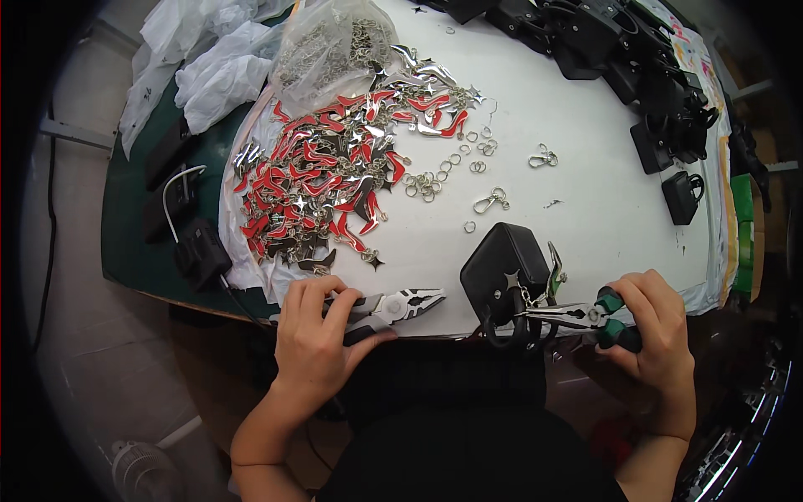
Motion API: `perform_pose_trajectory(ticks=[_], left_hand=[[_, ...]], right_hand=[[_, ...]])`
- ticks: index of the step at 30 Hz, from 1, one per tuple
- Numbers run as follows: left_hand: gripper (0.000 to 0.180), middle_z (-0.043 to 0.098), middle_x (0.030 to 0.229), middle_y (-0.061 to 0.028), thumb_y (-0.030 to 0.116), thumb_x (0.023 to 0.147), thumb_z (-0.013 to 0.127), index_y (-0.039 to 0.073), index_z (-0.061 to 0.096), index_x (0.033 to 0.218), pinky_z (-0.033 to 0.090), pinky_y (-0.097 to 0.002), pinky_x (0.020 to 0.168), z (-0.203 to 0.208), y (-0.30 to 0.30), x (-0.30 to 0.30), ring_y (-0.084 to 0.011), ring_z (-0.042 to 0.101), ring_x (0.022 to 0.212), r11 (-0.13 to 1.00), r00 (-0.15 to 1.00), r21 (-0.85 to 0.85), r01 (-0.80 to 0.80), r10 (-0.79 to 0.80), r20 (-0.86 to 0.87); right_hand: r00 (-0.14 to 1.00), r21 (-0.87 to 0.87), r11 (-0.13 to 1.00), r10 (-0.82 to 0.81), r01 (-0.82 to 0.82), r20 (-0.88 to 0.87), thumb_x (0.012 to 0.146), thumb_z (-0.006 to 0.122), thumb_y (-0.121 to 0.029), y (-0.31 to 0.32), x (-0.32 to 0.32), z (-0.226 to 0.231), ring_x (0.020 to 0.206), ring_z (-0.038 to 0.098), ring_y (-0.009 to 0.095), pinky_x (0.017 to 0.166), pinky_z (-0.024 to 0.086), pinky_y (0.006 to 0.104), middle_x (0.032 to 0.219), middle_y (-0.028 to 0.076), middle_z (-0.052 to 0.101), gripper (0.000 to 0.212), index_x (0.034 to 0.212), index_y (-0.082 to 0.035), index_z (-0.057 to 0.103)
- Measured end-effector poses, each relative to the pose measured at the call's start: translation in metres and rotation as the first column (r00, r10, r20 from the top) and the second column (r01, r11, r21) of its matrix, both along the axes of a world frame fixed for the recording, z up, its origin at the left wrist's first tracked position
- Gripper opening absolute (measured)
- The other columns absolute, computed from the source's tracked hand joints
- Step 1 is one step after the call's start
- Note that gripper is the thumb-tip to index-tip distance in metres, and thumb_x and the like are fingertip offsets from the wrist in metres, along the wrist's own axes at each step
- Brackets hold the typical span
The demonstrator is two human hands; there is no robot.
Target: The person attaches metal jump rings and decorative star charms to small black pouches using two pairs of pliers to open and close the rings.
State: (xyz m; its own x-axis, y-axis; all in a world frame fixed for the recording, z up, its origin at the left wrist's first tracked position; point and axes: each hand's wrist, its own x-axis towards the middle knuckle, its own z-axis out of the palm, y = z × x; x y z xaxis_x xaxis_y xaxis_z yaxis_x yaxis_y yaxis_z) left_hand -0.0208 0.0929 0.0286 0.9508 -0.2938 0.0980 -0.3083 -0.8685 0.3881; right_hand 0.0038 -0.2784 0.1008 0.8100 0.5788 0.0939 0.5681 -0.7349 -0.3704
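Note:
My left hand [314, 335] is closed round the dark handles of a pair of combination pliers [401, 308], whose jaws point right over the table's front edge. In my right hand [655, 330] are long-nose pliers [577, 315] with green and black handles. Their thin tips reach the chain and ring beside a small black box-shaped case [506, 261]. A star charm [512, 280] and a shoe-shaped charm [554, 269] hang by that case. A black loop strap [502, 336] hangs over the table edge. Whether the tips grip a ring is too small to tell.
A heap of red and silver shoe charms [322, 171] covers the table's left part, below a clear bag of rings [335, 54]. Loose rings [427, 186] and swivel clasps [491, 201] lie mid-table. Several black cases [619, 50] line the far right. White plastic bags [222, 79] lie far left.

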Motion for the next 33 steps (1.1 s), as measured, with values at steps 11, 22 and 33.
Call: perform_pose_trajectory(ticks=[11, 22, 33], left_hand=[[0.049, 0.059, 0.119, -0.0155, 0.016, 0.070, 0.085, 0.003, 0.064, 0.112, 0.049, -0.0413, 0.085, 0.012, -0.058, 0.039, -0.0332, 0.058, 0.107, 0.794, 0.976, -0.573, 0.204, -0.207, 0.061], [0.056, 0.060, 0.116, -0.0157, 0.010, 0.077, 0.081, 0.000, 0.052, 0.124, 0.053, -0.0335, 0.079, -0.013, -0.089, 0.049, -0.0282, 0.062, 0.099, 0.557, 0.969, -0.826, 0.085, -0.240, -0.063], [0.104, 0.038, 0.139, -0.0192, -0.008, 0.068, 0.082, 0.007, 0.017, 0.148, 0.052, -0.0352, 0.092, -0.012, -0.104, 0.047, -0.0257, 0.061, 0.108, 0.622, 0.956, -0.753, 0.215, -0.291, 0.033]], right_hand=[[0.994, 0.138, 0.989, 0.063, -0.051, -0.088, 0.068, 0.081, -0.026, 0.010, 0.009, -0.006, 0.080, 0.059, 0.030, 0.067, 0.048, 0.0370, 0.098, 0.015, 0.063, 0.059, 0.114, 0.004, 0.059], [0.795, -0.012, 0.810, -0.573, 0.587, 0.200, 0.088, 0.068, -0.022, -0.044, 0.030, -0.100, 0.110, 0.053, 0.033, 0.099, 0.037, 0.0423, 0.118, 0.016, 0.057, 0.049, 0.128, 0.002, 0.053], [0.958, 0.656, 0.747, 0.097, 0.109, -0.270, 0.080, 0.079, -0.008, 0.059, 0.053, -0.055, 0.102, 0.065, 0.026, 0.087, 0.050, 0.0337, 0.106, 0.009, 0.071, 0.030, 0.108, -0.004, 0.071]])
